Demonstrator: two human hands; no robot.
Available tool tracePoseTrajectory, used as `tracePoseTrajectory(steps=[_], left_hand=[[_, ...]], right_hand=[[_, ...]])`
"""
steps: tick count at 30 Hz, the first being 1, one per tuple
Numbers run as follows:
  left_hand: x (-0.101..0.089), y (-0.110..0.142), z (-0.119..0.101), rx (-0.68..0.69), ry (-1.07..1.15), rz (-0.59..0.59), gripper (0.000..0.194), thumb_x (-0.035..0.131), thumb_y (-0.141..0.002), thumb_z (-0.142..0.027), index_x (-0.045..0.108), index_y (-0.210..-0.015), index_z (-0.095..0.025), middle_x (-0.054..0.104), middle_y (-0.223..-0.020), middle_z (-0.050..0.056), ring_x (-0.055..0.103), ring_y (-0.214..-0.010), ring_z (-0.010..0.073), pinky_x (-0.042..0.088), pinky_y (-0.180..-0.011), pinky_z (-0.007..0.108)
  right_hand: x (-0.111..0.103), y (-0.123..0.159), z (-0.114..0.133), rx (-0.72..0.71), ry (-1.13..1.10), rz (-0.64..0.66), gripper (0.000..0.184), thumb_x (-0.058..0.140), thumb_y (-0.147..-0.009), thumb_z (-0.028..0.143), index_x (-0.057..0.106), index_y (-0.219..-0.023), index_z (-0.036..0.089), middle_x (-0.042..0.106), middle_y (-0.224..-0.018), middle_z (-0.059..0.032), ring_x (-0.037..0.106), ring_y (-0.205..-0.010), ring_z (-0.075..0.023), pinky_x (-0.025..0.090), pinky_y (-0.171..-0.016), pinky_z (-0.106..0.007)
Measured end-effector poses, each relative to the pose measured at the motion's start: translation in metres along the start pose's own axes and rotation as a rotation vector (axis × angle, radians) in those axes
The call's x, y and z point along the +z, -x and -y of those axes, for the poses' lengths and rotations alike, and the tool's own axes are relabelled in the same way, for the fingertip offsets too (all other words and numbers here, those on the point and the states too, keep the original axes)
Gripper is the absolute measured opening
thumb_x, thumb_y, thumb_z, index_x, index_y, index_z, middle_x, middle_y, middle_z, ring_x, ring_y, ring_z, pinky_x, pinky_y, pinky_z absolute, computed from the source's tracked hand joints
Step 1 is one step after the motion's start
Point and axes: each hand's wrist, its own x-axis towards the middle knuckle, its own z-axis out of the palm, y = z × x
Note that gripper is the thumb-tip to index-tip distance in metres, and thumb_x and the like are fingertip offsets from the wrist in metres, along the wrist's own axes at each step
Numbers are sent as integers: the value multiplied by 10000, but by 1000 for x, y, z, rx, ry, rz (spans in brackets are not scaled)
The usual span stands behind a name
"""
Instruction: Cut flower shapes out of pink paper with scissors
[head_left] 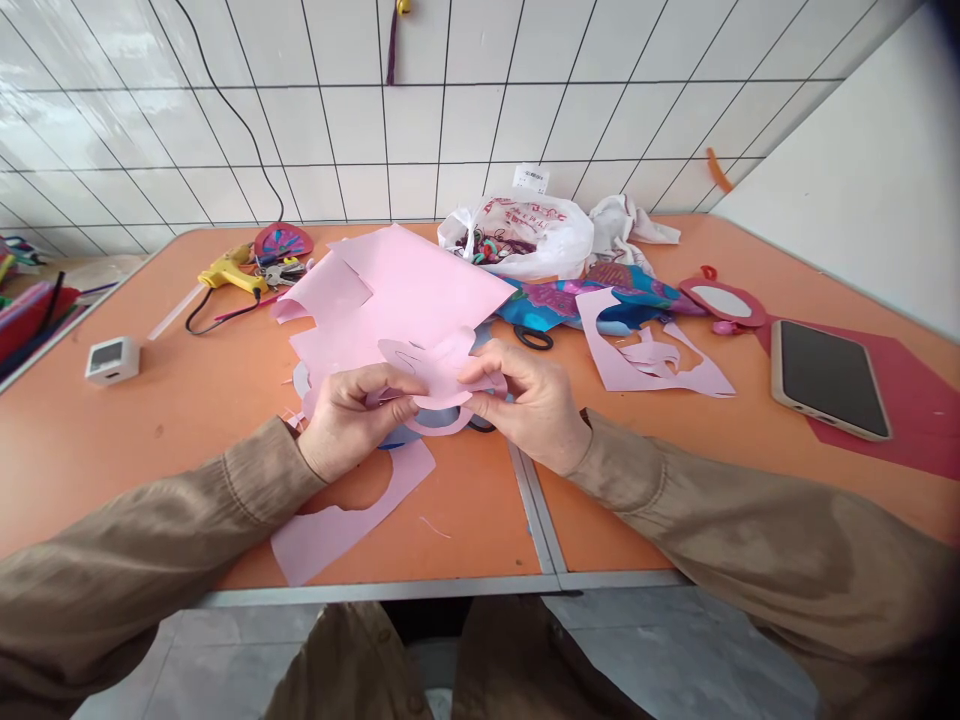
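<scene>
Between my two hands is a pink paper cutout (441,372) with rounded edges and thin drawn lines. My left hand (358,415) pinches its left side between thumb and fingers. On the right side, my right hand (529,405) grips it the same way. Just below the cutout shows a curved pink paper edge (439,425), partly hidden; whether it is a separate piece I cannot tell. Larger pink paper sheets (420,280) lie behind my hands. A pink paper scrap (352,520) with a curved cut rests near the table's front edge.
Left lie a yellow glue gun (229,270), keys (283,273) and a small white device (112,360). Behind are a white plastic bag (540,235) and blue floral fabric (547,305). A black scissor handle (533,338), pink offcuts (652,355) and a phone (830,378) lie right.
</scene>
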Motion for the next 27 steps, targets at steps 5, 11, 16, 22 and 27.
tracePoseTrajectory(steps=[5, 11, 16, 22, 27], left_hand=[[1, 2, 0, -38, 56, -12, 82, 832, -744, -227, 770, -779, -186, 765, -734, 30, 688, -671, 140, 558, -642, 230], [-2, 0, 9, 56, 35, -50, 424, 866, -695, -216, 759, -1104, -198, 777, -1110, 87, 738, -984, 231, 599, -842, 312], [-3, 0, 12, 133, -36, 8, 467, 824, -747, -255, 738, -1204, -217, 755, -1218, 104, 707, -1122, 264, 592, -914, 347], [-3, 0, 7, 49, -60, 36, 450, 831, -753, -318, 749, -1181, -210, 766, -1186, 100, 712, -1092, 271, 586, -919, 360], [-3, 1, 8, 58, -59, 3, 313, 819, -760, -296, 780, -1056, -201, 788, -1063, 85, 723, -957, 231, 580, -810, 313]], right_hand=[[0, 0, -3, 23, 0, -33, 135, 731, -817, 220, 639, -720, 197, 652, -762, -11, 595, -704, -149, 473, -626, -287], [-1, 1, -5, 28, -21, -57, 155, 756, -807, 243, 667, -683, 218, 683, -798, -39, 620, -718, -175, 507, -586, -310], [-1, 1, -7, 42, -48, -57, 171, 766, -814, 293, 711, -672, 215, 703, -785, -46, 653, -721, -180, 541, -584, -315], [1, 1, -9, 102, -130, -91, 181, 794, -790, 320, 703, -690, 200, 718, -811, -57, 671, -750, -190, 541, -611, -319], [1, 1, -6, 105, -136, -81, 94, 744, -767, 180, 670, -711, 196, 701, -761, -26, 647, -711, -165, 515, -635, -301]])
